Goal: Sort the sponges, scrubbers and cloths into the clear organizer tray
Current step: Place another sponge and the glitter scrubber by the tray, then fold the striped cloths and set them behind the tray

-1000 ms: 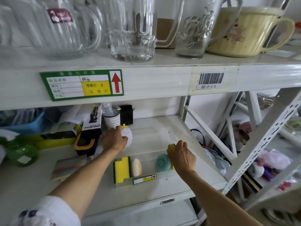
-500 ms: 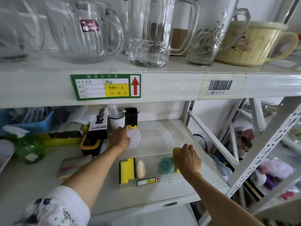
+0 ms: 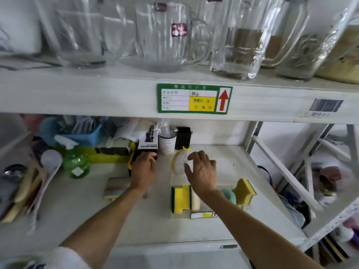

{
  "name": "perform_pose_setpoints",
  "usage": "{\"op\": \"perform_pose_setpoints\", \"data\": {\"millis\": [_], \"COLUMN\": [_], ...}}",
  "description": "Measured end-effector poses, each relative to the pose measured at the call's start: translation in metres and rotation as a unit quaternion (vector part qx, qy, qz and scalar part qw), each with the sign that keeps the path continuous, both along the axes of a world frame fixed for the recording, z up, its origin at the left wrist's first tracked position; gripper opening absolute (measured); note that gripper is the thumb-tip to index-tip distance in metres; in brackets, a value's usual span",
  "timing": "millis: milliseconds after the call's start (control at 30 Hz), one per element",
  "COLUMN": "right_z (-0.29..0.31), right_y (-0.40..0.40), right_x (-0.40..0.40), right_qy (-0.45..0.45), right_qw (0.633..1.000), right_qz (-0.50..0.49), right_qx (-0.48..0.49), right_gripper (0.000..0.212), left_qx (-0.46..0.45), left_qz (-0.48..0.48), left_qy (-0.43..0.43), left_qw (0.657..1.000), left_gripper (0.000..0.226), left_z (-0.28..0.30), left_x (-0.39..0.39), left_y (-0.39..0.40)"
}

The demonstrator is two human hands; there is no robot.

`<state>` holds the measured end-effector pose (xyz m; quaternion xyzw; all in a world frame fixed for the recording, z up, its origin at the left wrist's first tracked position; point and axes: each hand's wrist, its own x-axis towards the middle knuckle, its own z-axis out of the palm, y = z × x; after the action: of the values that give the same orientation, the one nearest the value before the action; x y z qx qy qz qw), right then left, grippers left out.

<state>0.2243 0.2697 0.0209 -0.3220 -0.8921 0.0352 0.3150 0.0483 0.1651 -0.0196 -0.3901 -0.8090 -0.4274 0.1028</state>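
The clear organizer tray (image 3: 179, 215) sits on the lower shelf with a label on its front wall. Its front row holds a yellow-and-green sponge (image 3: 181, 199), a beige scrubber (image 3: 195, 201), a teal scrubber (image 3: 230, 196) and a yellow sponge (image 3: 243, 191) standing on edge at the right. A silver scrubber with a yellow rim (image 3: 178, 162) stands on edge at the tray's back left. My right hand (image 3: 202, 171) hovers beside it with fingers spread. My left hand (image 3: 144, 166) curls over a black-and-yellow pack (image 3: 132, 162) left of the tray. A striped cloth pad (image 3: 115, 188) lies on the shelf.
A white cup (image 3: 167, 143) and a black box (image 3: 183, 137) stand behind the tray. A green spray bottle (image 3: 75, 162), a blue basket (image 3: 85, 133) and stacked clutter fill the left side. Glass jugs (image 3: 165, 41) line the upper shelf. White cross-braces (image 3: 281, 171) close the right.
My left hand let go of the silver scrubber and moved left onto the black-and-yellow pack. My right hand left the yellow sponge and moved up beside the silver scrubber. The camera shifted left.
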Motion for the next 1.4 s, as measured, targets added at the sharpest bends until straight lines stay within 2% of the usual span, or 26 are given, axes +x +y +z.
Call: {"op": "perform_pose_setpoints", "data": {"millis": [100, 200, 333, 467, 533, 633, 767, 967, 1100, 1200, 1400], "right_z": [0.001, -0.006, -0.025, -0.044, -0.053, -0.065, -0.075, -0.071, -0.068, -0.067, -0.063], "right_y": [-0.031, -0.058, -0.076, -0.083, -0.084, -0.083, -0.085, -0.08, -0.075, -0.073, -0.079], "right_x": [-0.043, -0.079, -0.121, -0.147, -0.154, -0.161, -0.163, -0.167, -0.166, -0.166, -0.165], "right_qy": [-0.034, -0.128, -0.236, -0.276, -0.298, -0.321, -0.347, -0.355, -0.383, -0.413, -0.404], "right_qw": [0.993, 0.974, 0.943, 0.938, 0.933, 0.925, 0.915, 0.91, 0.9, 0.887, 0.872], "right_qz": [0.109, 0.182, 0.2, 0.159, 0.153, 0.165, 0.17, 0.173, 0.174, 0.185, 0.219], "right_qx": [-0.004, -0.044, -0.122, -0.136, -0.129, -0.119, -0.115, -0.128, -0.113, -0.097, -0.17], "right_gripper": [0.022, 0.034, 0.045, 0.036, 0.031, 0.035, 0.045, 0.042, 0.034, 0.034, 0.048], "left_qx": [-0.022, -0.099, -0.186, -0.245, -0.289, -0.342, -0.374, -0.48, -0.499, -0.477, -0.361], "left_qz": [0.071, 0.146, 0.187, 0.138, 0.099, 0.041, -0.011, -0.025, -0.048, -0.057, -0.071], "left_qy": [-0.054, -0.079, -0.17, -0.216, -0.198, -0.135, -0.152, -0.021, 0.04, 0.036, -0.114], "left_qw": [0.996, 0.981, 0.95, 0.935, 0.931, 0.929, 0.915, 0.877, 0.864, 0.877, 0.923], "left_gripper": [0.023, 0.026, 0.048, 0.062, 0.067, 0.066, 0.069, 0.08, 0.078, 0.076, 0.056], "left_z": [-0.014, -0.028, -0.037, -0.044, -0.046, -0.045, -0.04, -0.033, -0.029, -0.029, -0.029], "left_x": [-0.022, -0.046, -0.065, -0.079, -0.082, -0.08, -0.076, -0.081, -0.084, -0.083, -0.078], "left_y": [-0.038, -0.077, -0.115, -0.134, -0.137, -0.129, -0.116, -0.115, -0.118, -0.119, -0.135]}}
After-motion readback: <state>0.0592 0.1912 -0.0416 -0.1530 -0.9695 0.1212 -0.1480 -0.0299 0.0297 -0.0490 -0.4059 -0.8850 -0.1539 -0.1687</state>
